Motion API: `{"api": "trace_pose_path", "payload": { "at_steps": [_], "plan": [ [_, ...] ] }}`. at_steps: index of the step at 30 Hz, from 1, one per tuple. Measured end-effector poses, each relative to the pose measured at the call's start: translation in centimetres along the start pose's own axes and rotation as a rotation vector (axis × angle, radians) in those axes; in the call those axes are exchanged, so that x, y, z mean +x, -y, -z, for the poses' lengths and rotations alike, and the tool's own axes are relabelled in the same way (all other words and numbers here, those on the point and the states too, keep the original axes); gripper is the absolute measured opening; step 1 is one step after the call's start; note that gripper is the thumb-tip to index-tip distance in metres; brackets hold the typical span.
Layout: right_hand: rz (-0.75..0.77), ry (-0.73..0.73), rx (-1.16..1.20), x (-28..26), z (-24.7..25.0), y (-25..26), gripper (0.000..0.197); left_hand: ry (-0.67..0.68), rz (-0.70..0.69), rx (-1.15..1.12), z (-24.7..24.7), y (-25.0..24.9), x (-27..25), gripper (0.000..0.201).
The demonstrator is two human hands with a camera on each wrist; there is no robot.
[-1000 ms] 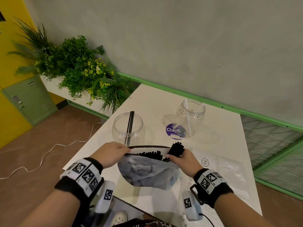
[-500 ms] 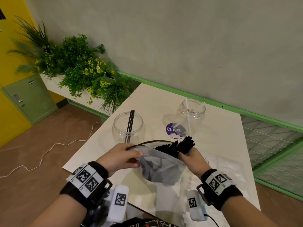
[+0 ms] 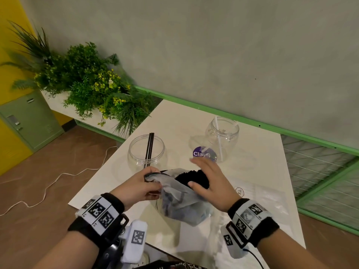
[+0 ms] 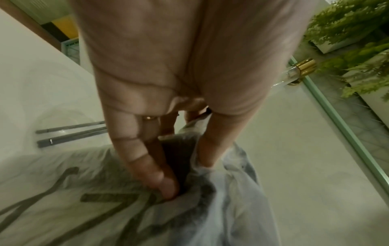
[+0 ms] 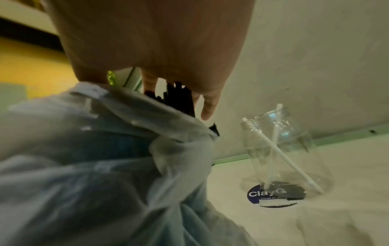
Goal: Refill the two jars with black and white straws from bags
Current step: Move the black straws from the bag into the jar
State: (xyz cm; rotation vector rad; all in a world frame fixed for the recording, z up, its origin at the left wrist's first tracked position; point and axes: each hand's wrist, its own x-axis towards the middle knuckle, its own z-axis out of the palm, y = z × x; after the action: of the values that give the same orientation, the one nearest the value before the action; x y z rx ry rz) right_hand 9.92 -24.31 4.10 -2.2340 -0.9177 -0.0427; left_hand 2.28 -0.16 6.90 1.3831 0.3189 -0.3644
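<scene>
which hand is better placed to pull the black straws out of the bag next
Right. The right hand already wraps the black straws sticking out of the bag, while the left hand pinches the bag's rim and likely needs to steady it.

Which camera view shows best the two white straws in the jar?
The right wrist view: the white straws cross inside the clear jar, close and unobstructed. The head view shows them smaller and farther off. The left wrist view shows none of them, only two black straws.
</scene>
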Motion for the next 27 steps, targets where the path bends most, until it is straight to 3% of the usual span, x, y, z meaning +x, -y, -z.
{"api": "trace_pose_path", "payload": {
  "at_steps": [3, 5, 7, 10, 15, 20, 24, 27],
  "plan": [
    [0.017, -0.024, -0.085, 0.4, -0.7, 0.3, 0.046, -0.024, -0.012, -0.082, -0.3, 0.2, 0.2, 0.037],
    [0.074, -0.120, -0.074, 0.8, -0.9, 0.3, 0.037, -0.023, -0.035, -0.122, -0.6, 0.2, 0.2, 0.040],
    [0.164, -0.225, -0.108, 1.4, -1.0, 0.4, 0.031, -0.005, -0.064, -0.156, -0.8, 0.1, 0.2, 0.033],
    [0.172, -0.275, -0.107, 1.8, -0.9, 1.0, 0.032, -0.008, -0.081, -0.271, -0.6, 0.2, 0.2, 0.024],
    [0.175, -0.112, -0.196, 0.9, -1.4, 1.5, 0.045, -0.131, -0.109, -0.278, 0.5, 0.5, 0.6, 0.020],
    [0.118, -0.035, -0.262, 1.3, -1.9, 1.2, 0.050, -0.141, -0.056, -0.260, 0.9, -0.4, 0.6, 0.030],
    [0.055, -0.032, -0.266, 2.0, -1.8, 0.8, 0.065, -0.208, -0.009, -0.176, 1.2, -0.9, 1.0, 0.019],
    [-0.001, -0.035, -0.265, 2.4, -1.7, 0.8, 0.071, -0.201, -0.053, -0.100, 0.9, -1.3, 1.2, 0.003]
  ]
}}
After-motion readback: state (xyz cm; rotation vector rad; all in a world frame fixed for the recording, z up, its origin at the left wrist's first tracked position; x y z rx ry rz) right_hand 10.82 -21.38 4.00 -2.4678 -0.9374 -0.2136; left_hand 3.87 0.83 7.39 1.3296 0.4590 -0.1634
